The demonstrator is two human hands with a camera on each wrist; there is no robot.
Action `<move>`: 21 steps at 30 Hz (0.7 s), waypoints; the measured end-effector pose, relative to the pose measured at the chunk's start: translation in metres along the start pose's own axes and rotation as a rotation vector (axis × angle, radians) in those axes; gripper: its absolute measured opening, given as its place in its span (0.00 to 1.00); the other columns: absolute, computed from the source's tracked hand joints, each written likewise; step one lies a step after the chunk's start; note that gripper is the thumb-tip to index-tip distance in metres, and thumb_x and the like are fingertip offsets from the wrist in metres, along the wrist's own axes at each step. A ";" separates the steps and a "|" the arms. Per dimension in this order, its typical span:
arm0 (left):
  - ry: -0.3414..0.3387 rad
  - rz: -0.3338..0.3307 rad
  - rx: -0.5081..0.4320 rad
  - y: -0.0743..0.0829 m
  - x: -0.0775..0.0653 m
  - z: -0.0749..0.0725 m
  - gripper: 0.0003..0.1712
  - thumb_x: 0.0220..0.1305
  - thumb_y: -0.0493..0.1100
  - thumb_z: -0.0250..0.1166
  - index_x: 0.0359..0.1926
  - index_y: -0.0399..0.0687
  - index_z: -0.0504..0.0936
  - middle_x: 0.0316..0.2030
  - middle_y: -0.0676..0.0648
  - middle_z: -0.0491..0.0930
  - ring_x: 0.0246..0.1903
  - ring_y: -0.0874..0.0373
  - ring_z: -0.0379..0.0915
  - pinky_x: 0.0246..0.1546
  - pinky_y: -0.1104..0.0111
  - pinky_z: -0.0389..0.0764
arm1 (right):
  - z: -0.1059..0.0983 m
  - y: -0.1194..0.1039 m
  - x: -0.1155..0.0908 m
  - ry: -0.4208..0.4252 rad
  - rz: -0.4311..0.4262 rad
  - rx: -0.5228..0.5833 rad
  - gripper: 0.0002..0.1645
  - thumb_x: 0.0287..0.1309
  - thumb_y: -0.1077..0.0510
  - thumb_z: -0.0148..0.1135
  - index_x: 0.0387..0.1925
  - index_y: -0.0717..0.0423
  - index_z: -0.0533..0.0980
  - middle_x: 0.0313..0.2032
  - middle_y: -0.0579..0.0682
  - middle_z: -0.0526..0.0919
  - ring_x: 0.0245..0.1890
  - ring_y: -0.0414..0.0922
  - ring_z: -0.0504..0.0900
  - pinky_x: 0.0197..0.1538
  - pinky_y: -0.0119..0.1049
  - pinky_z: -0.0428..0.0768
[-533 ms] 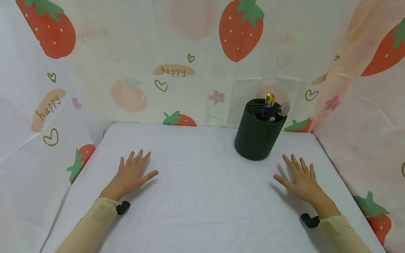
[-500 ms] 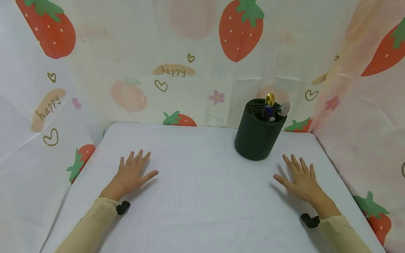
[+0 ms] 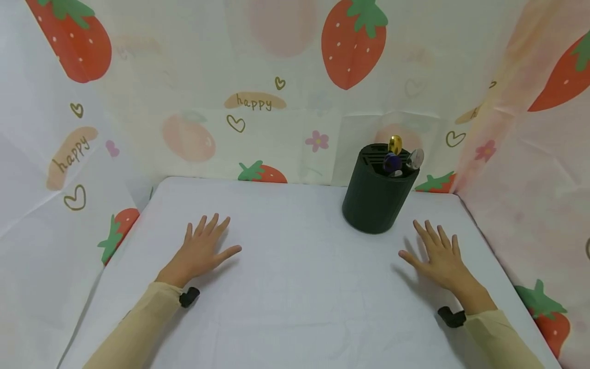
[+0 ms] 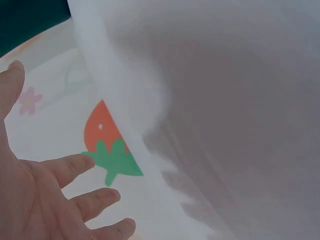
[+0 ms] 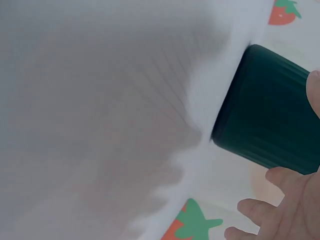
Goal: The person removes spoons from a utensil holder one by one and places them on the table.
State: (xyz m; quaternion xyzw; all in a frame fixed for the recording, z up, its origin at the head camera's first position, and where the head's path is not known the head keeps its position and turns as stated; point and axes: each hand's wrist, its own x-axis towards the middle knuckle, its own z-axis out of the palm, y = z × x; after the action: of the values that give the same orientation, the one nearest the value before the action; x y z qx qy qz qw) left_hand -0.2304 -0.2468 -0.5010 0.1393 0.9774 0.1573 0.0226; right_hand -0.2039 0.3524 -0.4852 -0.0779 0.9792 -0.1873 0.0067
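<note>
My left hand hovers over the left part of the white table, palm down, fingers spread and holding nothing. On the right my right hand is held the same way, its shadow falling on the cloth beside it. Nearest to the right hand stands a dark green pen holder, a little beyond its fingertips toward the back. Out of its top stick a gold-coloured rounded end, a dark blue one and a clear one; their lower parts are hidden inside. In the right wrist view the holder appears behind the fingers.
A white cloth covers the table. Hanging sheets printed with strawberries, hearts and the word happy enclose it at the back, left and right. A small black wrist device sits at the left cuff, another at the right.
My left hand has shifted slightly to the right and a little farther forward. The right hand has barely moved, its fingers slightly forward. The pen holder stands where it was.
</note>
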 end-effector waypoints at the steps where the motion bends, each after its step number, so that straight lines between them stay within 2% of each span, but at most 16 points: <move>1: 0.003 0.007 0.003 0.002 0.002 -0.001 0.57 0.74 0.78 0.55 0.86 0.47 0.53 0.84 0.31 0.46 0.82 0.26 0.34 0.75 0.28 0.31 | -0.001 0.000 0.001 0.002 -0.004 -0.004 0.61 0.72 0.25 0.58 0.88 0.48 0.43 0.84 0.69 0.43 0.82 0.75 0.39 0.76 0.75 0.25; 6: 0.011 0.035 0.025 0.014 0.013 -0.006 0.57 0.73 0.78 0.54 0.86 0.48 0.54 0.84 0.31 0.47 0.82 0.26 0.35 0.76 0.28 0.32 | -0.012 -0.002 0.007 0.014 -0.029 -0.016 0.61 0.73 0.26 0.58 0.88 0.48 0.42 0.84 0.68 0.41 0.82 0.74 0.38 0.76 0.74 0.25; 13: 0.007 0.071 0.027 0.035 0.028 -0.016 0.57 0.73 0.79 0.54 0.87 0.50 0.52 0.85 0.33 0.45 0.83 0.29 0.33 0.77 0.31 0.31 | -0.027 -0.005 0.017 0.038 -0.074 -0.045 0.60 0.73 0.28 0.60 0.87 0.52 0.45 0.84 0.70 0.42 0.82 0.74 0.39 0.76 0.75 0.29; 21: 0.025 0.111 0.055 0.059 0.048 -0.027 0.58 0.72 0.80 0.53 0.87 0.51 0.52 0.85 0.34 0.45 0.83 0.30 0.35 0.78 0.32 0.32 | -0.048 -0.010 0.033 0.058 -0.093 -0.065 0.61 0.72 0.28 0.60 0.87 0.53 0.45 0.84 0.69 0.41 0.83 0.72 0.38 0.77 0.72 0.25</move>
State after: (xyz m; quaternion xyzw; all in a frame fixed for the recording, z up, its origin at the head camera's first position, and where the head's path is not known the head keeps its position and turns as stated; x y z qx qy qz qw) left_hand -0.2631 -0.1880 -0.4572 0.1918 0.9724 0.1329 -0.0023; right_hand -0.2367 0.3558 -0.4368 -0.1182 0.9799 -0.1574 -0.0330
